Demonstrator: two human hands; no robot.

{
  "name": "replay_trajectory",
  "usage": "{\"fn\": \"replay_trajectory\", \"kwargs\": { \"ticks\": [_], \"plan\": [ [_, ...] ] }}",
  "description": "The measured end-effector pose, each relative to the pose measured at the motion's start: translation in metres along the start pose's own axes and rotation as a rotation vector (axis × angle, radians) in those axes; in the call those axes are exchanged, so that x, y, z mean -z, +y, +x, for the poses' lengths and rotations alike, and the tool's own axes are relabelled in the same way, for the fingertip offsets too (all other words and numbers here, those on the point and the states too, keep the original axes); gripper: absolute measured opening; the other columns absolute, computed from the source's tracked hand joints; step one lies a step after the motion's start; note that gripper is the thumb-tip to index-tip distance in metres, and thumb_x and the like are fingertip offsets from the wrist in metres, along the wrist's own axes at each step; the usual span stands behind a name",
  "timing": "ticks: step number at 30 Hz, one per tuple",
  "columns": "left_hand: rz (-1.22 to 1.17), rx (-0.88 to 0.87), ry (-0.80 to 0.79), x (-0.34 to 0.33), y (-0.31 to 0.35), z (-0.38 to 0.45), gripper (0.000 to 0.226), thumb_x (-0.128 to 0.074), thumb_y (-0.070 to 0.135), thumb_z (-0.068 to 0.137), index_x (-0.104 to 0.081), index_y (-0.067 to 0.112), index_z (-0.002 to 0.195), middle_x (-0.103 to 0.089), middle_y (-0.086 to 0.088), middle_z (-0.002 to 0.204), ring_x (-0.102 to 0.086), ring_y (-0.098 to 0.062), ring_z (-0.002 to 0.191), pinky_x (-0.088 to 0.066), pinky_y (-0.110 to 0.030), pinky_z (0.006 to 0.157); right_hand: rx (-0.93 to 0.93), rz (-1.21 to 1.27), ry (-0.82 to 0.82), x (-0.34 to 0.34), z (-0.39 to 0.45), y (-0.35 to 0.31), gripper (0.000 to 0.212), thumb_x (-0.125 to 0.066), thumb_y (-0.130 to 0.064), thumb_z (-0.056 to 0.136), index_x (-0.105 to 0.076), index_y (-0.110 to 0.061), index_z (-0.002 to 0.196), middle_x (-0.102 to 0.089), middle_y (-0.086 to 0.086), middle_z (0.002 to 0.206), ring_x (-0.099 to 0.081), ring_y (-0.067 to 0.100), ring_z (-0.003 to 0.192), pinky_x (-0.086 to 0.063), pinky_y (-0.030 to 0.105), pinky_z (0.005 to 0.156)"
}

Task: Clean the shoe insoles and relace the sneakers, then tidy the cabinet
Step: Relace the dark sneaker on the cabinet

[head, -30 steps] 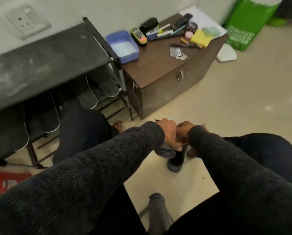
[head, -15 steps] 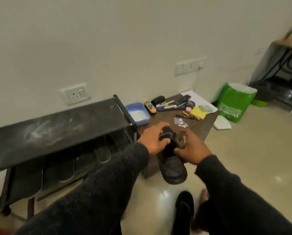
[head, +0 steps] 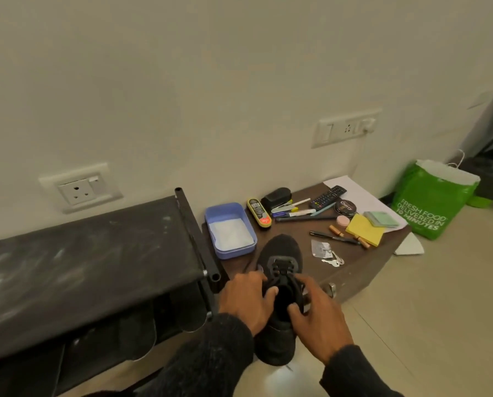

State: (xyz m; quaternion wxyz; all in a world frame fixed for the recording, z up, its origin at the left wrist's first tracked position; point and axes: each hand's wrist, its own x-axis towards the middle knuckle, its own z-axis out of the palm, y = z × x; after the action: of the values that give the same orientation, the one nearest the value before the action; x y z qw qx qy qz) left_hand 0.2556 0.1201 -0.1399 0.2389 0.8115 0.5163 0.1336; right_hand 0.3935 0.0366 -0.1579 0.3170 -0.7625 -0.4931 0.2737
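Black sneaker (head: 279,270) held with toe over the near edge of the brown cabinet (head: 362,265) top and heel out past that edge, above the floor. Left hand (head: 245,302) curled round the left side of the collar, thumb hooked at the opening; right hand (head: 317,316) curled round the right side, fingers at the rim. Laces visible across the upper eyelets; extent of lacing lower down not determinable. Judged status: relacing of this sneaker largely complete or in final adjustment. Insoles (head: 138,336) standing in a row on the lower tier of the black shoe rack (head: 90,253), apparently set out there; cleanliness not confirmable. Remaining: cabinet top, cluttered at far edge and right corner with blue tray (head: 249,242), remote (head: 328,193), polish tin (head: 346,208), pens (head: 332,237), sticky notes (head: 364,233), keys (head: 332,260).
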Motion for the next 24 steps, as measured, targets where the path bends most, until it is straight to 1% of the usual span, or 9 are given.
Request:
{"fn": "replay_trajectory", "kwargs": {
  "ticks": [2,4,7,9,12,15,17,19,24],
  "plan": [
    [-0.016,0.012,-0.003,-0.007,-0.002,0.004,0.028,-0.053,0.053,0.097,-0.062,0.032,0.113,-0.066,0.011,0.103,-0.056,-0.006,0.083,-0.045,-0.021,0.070,-0.032,-0.002,0.023,-0.002,0.012,0.008,0.041,-0.067,-0.026,0.091,-0.050,-0.041,0.125,-0.056,-0.022,0.103,-0.064,0.003,0.087,-0.060,0.023,0.077],
    [-0.035,0.027,0.004,-0.010,0.000,0.006,0.029,-0.051,0.054,0.098,-0.060,0.033,0.115,-0.065,0.011,0.105,-0.061,-0.007,0.089,-0.052,-0.025,0.078,-0.059,-0.037,0.045,0.000,0.021,0.013,0.031,-0.070,-0.039,0.089,-0.054,-0.043,0.115,-0.056,-0.023,0.102,-0.064,0.002,0.086,-0.059,0.023,0.074],
    [-0.025,0.053,0.004,-0.009,0.004,0.009,0.028,-0.050,0.051,0.099,-0.059,0.031,0.116,-0.067,0.007,0.109,-0.064,-0.014,0.096,-0.052,-0.027,0.080,-0.067,-0.052,0.122,0.010,0.027,0.010,0.021,-0.071,-0.054,0.084,-0.062,-0.038,0.093,-0.063,-0.017,0.091,-0.062,0.003,0.083,-0.052,0.019,0.067],
    [-0.015,0.059,-0.022,-0.008,0.005,0.013,0.029,-0.051,0.053,0.098,-0.058,0.032,0.116,-0.067,0.006,0.109,-0.064,-0.015,0.097,-0.050,-0.026,0.078,-0.085,0.147,0.197,0.021,0.029,0.003,0.020,-0.076,-0.049,0.081,-0.070,-0.030,0.085,-0.069,-0.009,0.082,-0.065,0.007,0.080,-0.051,0.021,0.066],
    [0.005,0.071,-0.028,-0.007,0.005,0.015,0.038,-0.050,0.064,0.094,-0.059,0.033,0.115,-0.066,0.009,0.108,-0.064,-0.015,0.095,-0.047,-0.025,0.076,-0.092,0.465,0.375,0.036,0.035,-0.005,0.016,-0.081,-0.032,0.080,-0.074,-0.029,0.094,-0.072,-0.003,0.083,-0.069,0.017,0.082,-0.058,0.034,0.073],
    [-0.079,0.063,-0.024,-0.010,0.000,0.021,0.046,-0.038,0.073,0.094,-0.058,0.036,0.113,-0.056,0.010,0.109,-0.056,-0.008,0.091,-0.050,-0.025,0.081,-0.008,0.352,0.447,0.038,0.041,-0.003,0.015,-0.076,-0.023,0.086,-0.072,-0.034,0.096,-0.067,-0.004,0.076,-0.066,0.015,0.074,-0.058,0.035,0.071],
    [-0.119,-0.007,-0.043,-0.012,-0.007,0.029,0.034,-0.036,0.057,0.103,-0.054,0.037,0.124,-0.048,0.011,0.116,-0.050,-0.004,0.100,-0.046,-0.022,0.093,0.039,0.183,0.397,0.033,0.048,0.001,0.013,-0.072,-0.024,0.090,-0.071,-0.036,0.093,-0.067,-0.012,0.079,-0.062,0.005,0.078,-0.053,0.024,0.071],
    [-0.108,-0.085,-0.043,-0.013,-0.013,0.039,0.025,-0.040,0.036,0.107,-0.055,0.035,0.127,-0.050,0.012,0.114,-0.049,-0.002,0.101,-0.043,-0.018,0.094,0.054,0.008,0.242,0.026,0.058,0.006,0.013,-0.066,-0.026,0.094,-0.071,-0.038,0.096,-0.066,-0.020,0.091,-0.058,-0.005,0.087,-0.046,0.013,0.070],
    [-0.147,-0.189,-0.086,-0.011,-0.016,0.057,0.020,-0.056,0.024,0.100,-0.067,0.034,0.114,-0.057,0.013,0.105,-0.053,-0.003,0.098,-0.045,-0.017,0.092,0.130,-0.181,-0.041,0.022,0.079,0.009,0.019,-0.061,-0.020,0.097,-0.073,-0.034,0.101,-0.067,-0.022,0.094,-0.059,-0.007,0.088,-0.049,0.011,0.073]
  ]
}}
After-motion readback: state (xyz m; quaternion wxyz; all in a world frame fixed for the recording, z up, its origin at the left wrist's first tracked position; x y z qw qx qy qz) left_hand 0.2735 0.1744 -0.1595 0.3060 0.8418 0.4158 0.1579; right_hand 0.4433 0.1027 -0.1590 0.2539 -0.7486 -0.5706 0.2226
